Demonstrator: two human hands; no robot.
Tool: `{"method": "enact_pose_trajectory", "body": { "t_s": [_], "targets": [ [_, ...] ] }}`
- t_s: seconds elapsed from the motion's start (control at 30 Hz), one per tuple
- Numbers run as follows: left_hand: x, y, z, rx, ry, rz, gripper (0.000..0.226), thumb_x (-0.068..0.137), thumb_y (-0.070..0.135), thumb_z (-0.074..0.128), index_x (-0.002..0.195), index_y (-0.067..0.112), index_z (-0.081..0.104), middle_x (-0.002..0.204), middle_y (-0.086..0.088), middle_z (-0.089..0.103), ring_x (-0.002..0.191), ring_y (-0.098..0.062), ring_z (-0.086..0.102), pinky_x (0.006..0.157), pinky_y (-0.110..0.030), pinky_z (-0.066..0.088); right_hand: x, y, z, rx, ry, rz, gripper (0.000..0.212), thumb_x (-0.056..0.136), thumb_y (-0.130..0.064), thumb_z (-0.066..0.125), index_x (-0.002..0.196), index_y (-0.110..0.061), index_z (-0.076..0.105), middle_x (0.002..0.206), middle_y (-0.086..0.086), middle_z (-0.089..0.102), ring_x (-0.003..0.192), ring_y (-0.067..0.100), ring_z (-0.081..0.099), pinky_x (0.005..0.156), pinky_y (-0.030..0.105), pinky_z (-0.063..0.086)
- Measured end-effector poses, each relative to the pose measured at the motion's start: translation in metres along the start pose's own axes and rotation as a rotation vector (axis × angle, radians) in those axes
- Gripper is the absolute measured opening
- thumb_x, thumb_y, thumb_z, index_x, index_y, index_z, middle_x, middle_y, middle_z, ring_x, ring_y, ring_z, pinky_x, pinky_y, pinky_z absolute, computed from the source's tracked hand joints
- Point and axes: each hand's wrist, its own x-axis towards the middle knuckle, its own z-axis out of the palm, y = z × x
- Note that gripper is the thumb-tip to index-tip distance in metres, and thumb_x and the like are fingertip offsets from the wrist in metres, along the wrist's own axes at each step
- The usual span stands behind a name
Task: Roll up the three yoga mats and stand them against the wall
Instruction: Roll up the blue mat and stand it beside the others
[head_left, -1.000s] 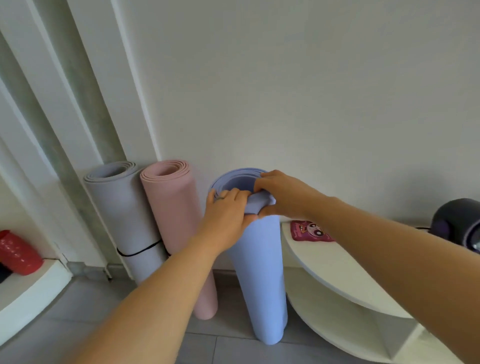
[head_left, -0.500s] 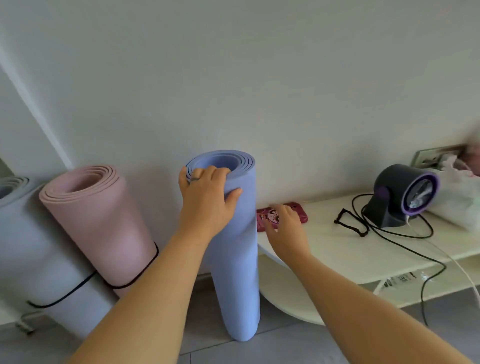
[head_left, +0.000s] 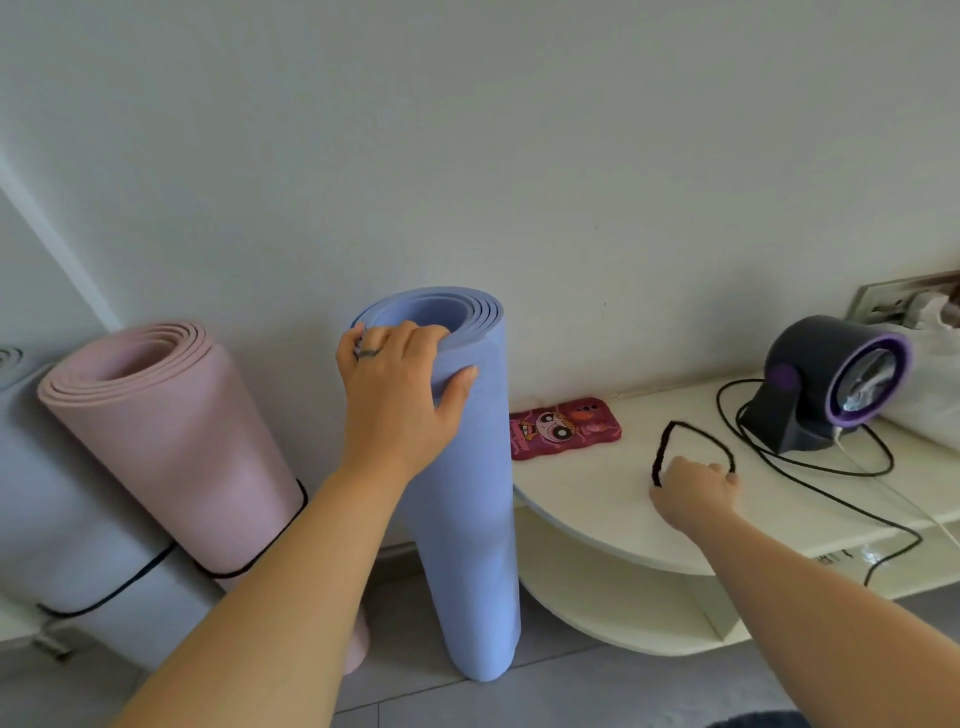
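The blue yoga mat (head_left: 467, 519) was rolled up and stood upright on the grey tiled floor (head_left: 571, 691), with its upper end close to the white wall (head_left: 519, 156) and its side just beside the rounded edge of a cream shelf (head_left: 597, 499); whether the mat touched the wall, I could not tell. The left hand (head_left: 395, 384) gripped the top of this roll; its fingers were hooked together over the rim into the open centre, and the thumb (head_left: 457, 384) pressed on the outer layer, so the roll was clamped between them; a ring (head_left: 370, 352) was on one finger. The right hand (head_left: 693, 488) was on the shelf, well apart from the mat; its fingers were curled together on the near end of a black strap (head_left: 664, 457), which lay there as a loop.

To the left, the pink yoga mat (head_left: 166, 447) leaned tilted against the wall, and the grey yoga mat (head_left: 62, 519) leaned beside it, partly outside the view; both were rolled, and each had a thin black band (head_left: 228, 574) around it.

On the shelf, a phone in a red cartoon case (head_left: 566, 428) lay near the wall, between the blue mat and the strap; further right stood a small dark fan with a purple ring (head_left: 810, 384), with a black cable (head_left: 719, 408) lying in loops around it; behind the fan was a white plastic bag (head_left: 930, 395).
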Motion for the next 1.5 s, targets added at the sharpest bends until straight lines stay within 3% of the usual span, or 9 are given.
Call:
{"method": "enact_pose_trajectory", "body": {
  "t_s": [0.1,0.27,0.37,0.67,0.83,1.0,1.17,1.37,1.5],
  "targets": [
    [-0.002,0.001,-0.004,-0.002,0.010,0.001,0.042,0.082,0.046,0.048,0.103,0.012,0.062,0.090,-0.003,0.062,0.090,-0.032,0.054,0.097,-0.045,0.030,0.001,-0.002,0.002,0.124,-0.073,-0.052,0.023,0.094,-0.021,0.040,0.107,-0.014,0.057,0.091,0.001,0.064,0.099,0.022,0.059,0.102,0.036,0.032],
    [-0.007,0.001,-0.011,-0.011,-0.009,-0.026,0.041,0.082,0.047,0.049,0.102,0.013,0.062,0.090,-0.001,0.062,0.089,-0.029,0.055,0.096,-0.041,0.029,-0.028,-0.030,-0.036,1.644,-0.391,0.060,0.015,0.097,-0.010,0.041,0.103,-0.001,0.052,0.071,0.011,0.067,0.062,0.024,0.062,0.060,0.028,0.044],
    [-0.010,0.003,-0.017,-0.019,-0.030,-0.041,0.042,0.082,0.048,0.048,0.102,0.014,0.062,0.090,0.001,0.062,0.090,-0.027,0.054,0.096,-0.039,0.028,-0.052,-0.052,-0.080,2.061,-0.660,-0.027,0.012,0.096,-0.012,0.042,0.098,-0.003,0.049,0.073,0.014,0.068,0.049,0.021,0.057,0.054,0.030,0.050],
    [-0.013,0.008,-0.019,-0.020,-0.043,-0.050,0.039,0.081,0.047,0.048,0.102,0.017,0.061,0.090,0.004,0.060,0.090,-0.024,0.053,0.098,-0.042,0.030,-0.108,-0.087,-0.122,1.879,-0.762,-0.401,0.024,0.095,0.005,0.038,0.089,0.000,0.061,0.074,0.008,0.063,0.058,0.021,0.062,0.062,0.031,0.055],
    [-0.012,0.014,-0.018,-0.037,-0.046,-0.064,0.039,0.082,0.047,0.048,0.102,0.016,0.061,0.090,0.004,0.059,0.089,-0.023,0.052,0.100,-0.046,0.031,-0.103,-0.092,-0.121,1.435,-0.451,-0.609,0.009,0.087,-0.003,0.064,0.094,-0.005,0.060,0.083,0.005,0.063,0.055,0.014,0.061,0.056,0.021,0.052],
    [-0.012,0.012,-0.017,-0.031,-0.051,-0.061,0.040,0.082,0.048,0.047,0.103,0.017,0.061,0.090,0.004,0.059,0.090,-0.021,0.053,0.101,-0.045,0.029,-0.093,-0.097,-0.127,1.149,-0.306,-0.669,0.012,0.080,-0.017,0.076,0.078,-0.011,0.065,0.063,-0.003,0.059,0.056,0.013,0.053,0.058,0.023,0.046],
    [-0.011,0.007,-0.020,-0.039,-0.045,-0.027,0.038,0.081,0.049,0.049,0.101,0.019,0.060,0.088,0.006,0.059,0.089,-0.021,0.053,0.098,-0.036,0.024,-0.092,-0.102,-0.125,0.843,0.200,-0.959,0.036,0.079,-0.013,0.076,0.061,-0.022,0.045,0.066,-0.011,0.044,0.059,0.003,0.042,0.055,0.013,0.034],
    [-0.015,0.002,-0.024,-0.065,-0.044,-0.040,0.036,0.081,0.050,0.049,0.097,0.020,0.060,0.085,0.009,0.056,0.087,-0.019,0.052,0.097,-0.033,0.024,-0.084,-0.106,-0.127,0.794,0.402,-1.154,0.029,0.072,-0.008,0.079,0.086,-0.004,0.054,0.084,-0.006,0.042,0.067,0.017,0.050,0.060,0.023,0.043],
    [-0.017,0.004,-0.028,-0.087,-0.056,-0.068,0.036,0.080,0.051,0.046,0.095,0.022,0.060,0.083,0.016,0.046,0.086,-0.015,0.052,0.101,-0.032,0.020,-0.081,-0.106,-0.142,0.586,0.532,-1.284,0.069,0.062,-0.014,0.083,0.123,-0.009,0.051,0.113,0.003,0.047,0.097,0.022,0.048,0.080,0.026,0.046]
  ]
}}
